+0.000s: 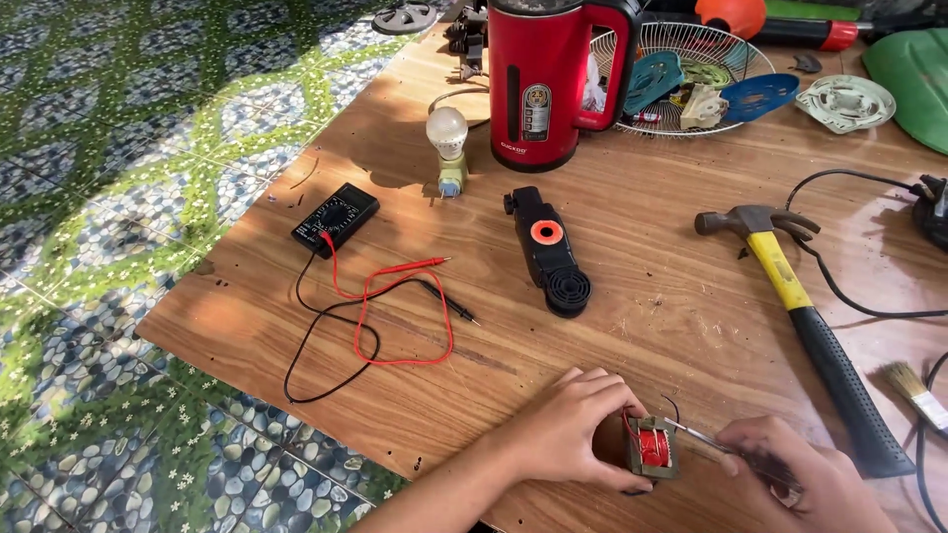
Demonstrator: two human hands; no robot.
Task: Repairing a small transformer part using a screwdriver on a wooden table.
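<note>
Hands work at the tabletop's near edge: left hand grips the red-wound coil upright, right hand closed on a thin metal tool touching it, seemingly mid-prying, which calls for a steady hold.

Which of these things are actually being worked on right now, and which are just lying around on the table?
In use:
small coil part in the left hand
thin metal tool in the right hand

Lying about:
multimeter
hammer
red kettle
bulb
brush
</note>
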